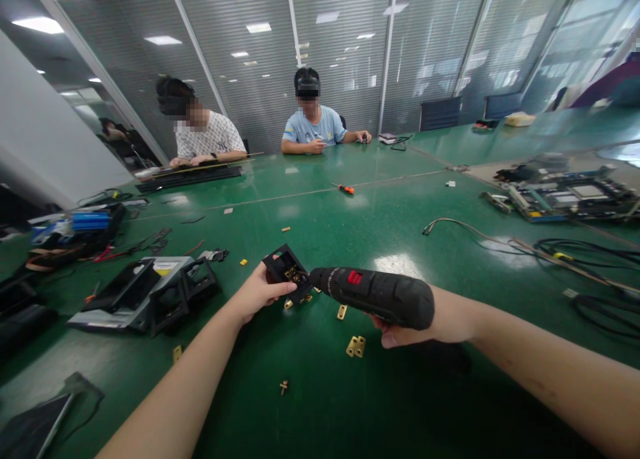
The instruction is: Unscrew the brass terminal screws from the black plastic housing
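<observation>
My left hand (260, 292) grips a black rectangular housing (280, 256) by its near side, thumb across the front. Brass-coloured parts show inside the housing. In my right hand (400, 332) is a black cordless drill (375, 296) with a red switch on top, its chuck pointing left into the housing. Whether the bit touches a screw cannot be made out. Below the drill lie a brass plate (341, 312) with holes and a small group of similar brass plates (356, 346). A few small screws (284, 387) rest nearer to me.
Black frames and a grey metal panel (125, 312) lie at the left. An orange-handled screwdriver (346, 189) is farther back on the green table (280, 206). Circuit boards (575, 196) and black cables (590, 252) occupy the right. Two people sit across the table.
</observation>
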Tool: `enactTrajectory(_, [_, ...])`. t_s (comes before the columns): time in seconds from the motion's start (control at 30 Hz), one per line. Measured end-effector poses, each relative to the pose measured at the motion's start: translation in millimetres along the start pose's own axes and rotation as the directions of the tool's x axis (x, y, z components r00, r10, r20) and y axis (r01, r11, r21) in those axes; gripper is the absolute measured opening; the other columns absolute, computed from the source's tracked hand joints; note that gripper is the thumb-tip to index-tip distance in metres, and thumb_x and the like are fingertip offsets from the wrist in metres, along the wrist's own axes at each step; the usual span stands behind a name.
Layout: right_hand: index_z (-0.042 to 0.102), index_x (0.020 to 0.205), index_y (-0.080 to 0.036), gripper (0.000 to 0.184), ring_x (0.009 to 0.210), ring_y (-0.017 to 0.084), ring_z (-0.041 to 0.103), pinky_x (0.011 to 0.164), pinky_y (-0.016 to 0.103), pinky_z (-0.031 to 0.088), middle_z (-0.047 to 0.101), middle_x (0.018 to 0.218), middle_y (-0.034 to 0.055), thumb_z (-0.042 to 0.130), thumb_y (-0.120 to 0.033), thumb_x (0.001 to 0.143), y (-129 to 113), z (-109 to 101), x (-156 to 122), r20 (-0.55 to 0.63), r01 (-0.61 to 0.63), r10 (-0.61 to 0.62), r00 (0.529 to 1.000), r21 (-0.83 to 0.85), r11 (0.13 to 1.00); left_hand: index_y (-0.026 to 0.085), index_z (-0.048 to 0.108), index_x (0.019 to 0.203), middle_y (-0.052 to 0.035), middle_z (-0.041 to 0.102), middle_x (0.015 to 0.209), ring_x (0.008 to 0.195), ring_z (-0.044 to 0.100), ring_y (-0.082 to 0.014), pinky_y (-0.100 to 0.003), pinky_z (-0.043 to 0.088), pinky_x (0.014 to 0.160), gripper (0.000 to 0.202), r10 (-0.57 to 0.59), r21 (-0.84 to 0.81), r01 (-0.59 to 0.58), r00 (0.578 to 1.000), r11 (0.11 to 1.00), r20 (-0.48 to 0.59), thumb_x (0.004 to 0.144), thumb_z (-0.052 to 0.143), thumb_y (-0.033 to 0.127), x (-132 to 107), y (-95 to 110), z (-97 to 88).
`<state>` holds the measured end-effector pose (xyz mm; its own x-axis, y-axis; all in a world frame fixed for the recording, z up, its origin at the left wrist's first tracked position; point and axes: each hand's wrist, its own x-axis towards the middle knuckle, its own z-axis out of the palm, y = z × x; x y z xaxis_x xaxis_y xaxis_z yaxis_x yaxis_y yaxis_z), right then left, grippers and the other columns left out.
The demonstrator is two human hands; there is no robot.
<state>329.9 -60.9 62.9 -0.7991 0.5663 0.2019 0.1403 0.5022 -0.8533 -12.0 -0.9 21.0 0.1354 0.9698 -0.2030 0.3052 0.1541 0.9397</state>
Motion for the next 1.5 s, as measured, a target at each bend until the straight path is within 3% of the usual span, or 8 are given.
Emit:
enactTrajectory(0.27, [0.045,0.159,-0.018,0.078,0.073,0.017,0.061,0.083,0.033,0.054,0.065,0.081,0.0003,0.078,-0.035,0.09,2.8,1.3,-1.4,-0.018,0.039,-0.04,0.999,-0.03,0.999,0.023,0.05,0.133,0.0011,0.068,0.087,0.051,0.05,-0.0071,-0.019,0.031,0.043,0.085,0.009,0.006,-0.009,1.0,1.0,0.008,0.063,0.094,0.041,0.4,-0.7,0.2])
enactTrajectory(0.4, [0.047,0.158,-0.018,0.077,0.075,0.019,0.063,0.082,0.034,0.055,0.066,0.079,0.0005,0.077,-0.039,0.09,3.8,1.0,-1.9,-0.012,0.027,-0.028,1.0,-0.058,0.998,0.023,0.048,0.133,0.0004,0.069,0.089,0.051,0.05,-0.007,-0.019,0.03,0.043,0.085,0.019,0.012,-0.019,1.0,1.0,0.006,0.064,0.094,0.042,0.4,-1.4,0.2])
enactTrajectory(0.6, [0.052,0.154,-0.016,0.074,0.102,0.025,0.066,0.098,0.039,0.052,0.07,0.092,0.0055,0.079,-0.036,0.089,-0.1,0.1,-0.6,-0.018,0.028,-0.029,0.999,-0.063,0.998,0.023,0.049,0.133,-0.0009,0.07,0.093,0.056,0.055,-0.0097,-0.02,0.031,0.044,0.086,0.024,0.01,-0.024,1.0,1.0,0.005,0.062,0.095,0.042,0.0,-0.4,-0.1])
enactTrajectory(0.73, [0.053,0.153,-0.016,0.074,0.099,0.024,0.066,0.094,0.036,0.053,0.071,0.096,0.0062,0.081,-0.036,0.087,-1.1,0.7,-1.1,-0.029,0.018,-0.019,0.999,-0.057,0.998,0.023,0.049,0.134,-0.0018,0.07,0.094,0.059,0.057,-0.0114,-0.02,0.031,0.045,0.087,0.028,0.0,-0.028,1.0,1.0,0.012,0.062,0.095,0.042,0.1,-0.2,-0.1])
enactTrajectory(0.97, [0.049,0.155,-0.019,0.075,0.071,0.016,0.06,0.066,0.026,0.051,0.063,0.082,0.0002,0.079,-0.034,0.088,0.0,0.2,-2.7,0.005,-0.047,0.047,0.999,0.045,0.998,0.022,0.051,0.132,-0.0015,0.07,0.091,0.058,0.057,-0.012,-0.021,0.031,0.045,0.086,0.027,0.008,-0.027,1.0,1.0,-0.006,0.06,0.095,0.042,-0.1,1.4,0.4])
enactTrajectory(1.27, [0.061,0.142,-0.017,0.062,0.07,0.015,0.057,0.064,0.025,0.049,0.061,0.079,-0.0006,0.079,-0.035,0.086,-1.3,-1.0,-1.3,0.007,-0.077,0.077,0.997,0.065,0.995,0.022,0.052,0.126,-0.0024,0.07,0.095,0.06,0.056,-0.0112,-0.02,0.03,0.045,0.078,0.039,0.027,-0.039,0.999,0.999,0.005,0.063,0.093,0.042,-0.2,0.4,0.0])
enactTrajectory(1.5, [0.051,0.152,-0.019,0.073,0.071,0.016,0.058,0.068,0.027,0.05,0.063,0.08,-0.0015,0.08,-0.031,0.086,-2.0,-0.3,0.7,0.007,-0.055,0.054,0.999,0.071,0.996,0.022,0.052,0.13,-0.0024,0.069,0.096,0.063,0.058,-0.0127,-0.021,0.032,0.048,0.083,0.029,0.026,-0.028,1.0,0.999,-0.011,0.062,0.094,0.041,0.6,0.4,-0.6])
